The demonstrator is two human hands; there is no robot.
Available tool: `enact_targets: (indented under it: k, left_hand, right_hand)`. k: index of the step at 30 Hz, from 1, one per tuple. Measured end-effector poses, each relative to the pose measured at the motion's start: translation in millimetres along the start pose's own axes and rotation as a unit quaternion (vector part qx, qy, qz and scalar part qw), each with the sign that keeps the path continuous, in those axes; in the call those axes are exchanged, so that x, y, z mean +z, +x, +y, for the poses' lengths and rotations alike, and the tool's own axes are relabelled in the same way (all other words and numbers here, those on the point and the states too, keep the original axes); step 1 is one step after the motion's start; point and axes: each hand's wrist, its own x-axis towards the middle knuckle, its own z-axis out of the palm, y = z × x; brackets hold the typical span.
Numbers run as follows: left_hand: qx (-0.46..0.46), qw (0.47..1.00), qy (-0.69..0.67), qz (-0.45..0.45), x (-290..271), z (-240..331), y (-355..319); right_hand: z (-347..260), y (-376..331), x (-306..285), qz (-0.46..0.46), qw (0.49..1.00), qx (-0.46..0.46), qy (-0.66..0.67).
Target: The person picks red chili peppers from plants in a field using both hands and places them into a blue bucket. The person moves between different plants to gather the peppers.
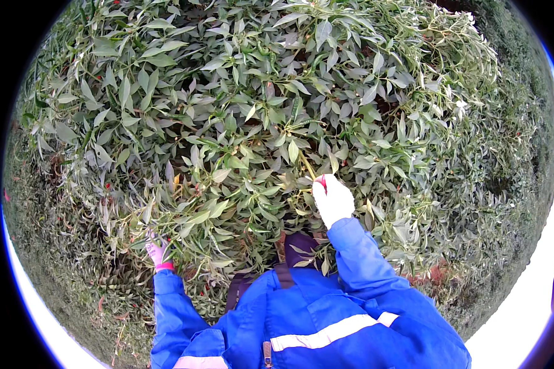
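Note:
Leafy chili pepper plants [246, 123] with slim green pods and some red ones spread in front of me. My right hand [333, 200], in a white glove, is closed at the middle right of the near foliage. A yellowish-brown stem [307, 165] runs into its fingers, and a small red sliver shows there, too small to tell whether it is a pod or part of the glove. Lower and further left, my left hand [157, 252], in a pale glove with a pink cuff, reaches among leaves. Leaves and thin green shoots cover its fingers, so its grip is hidden.
Dense foliage continues on both sides. White blossoms [460, 106] stand at the upper right. Reddish soil [438, 272] shows at the lower right, and dry leaves [122, 316] lie at the lower left. Branches press close against my legs.

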Motion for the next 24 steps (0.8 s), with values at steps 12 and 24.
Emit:
enact_targets:
  k: [12, 24]
  left_hand:
    - [0.061, 0.994, -0.039, 0.079, -67.9, 36.4, 17.4]
    - [0.192, 0.970, -0.037, 0.147, -158.0, 128.8, 106.8]
  right_hand:
    - [-41.4, -6.1, -15.9, -0.014, 0.990, -0.134, 0.043]
    - [-63.9, -25.6, 119.1, -0.280, 0.957, -0.045, 0.063]
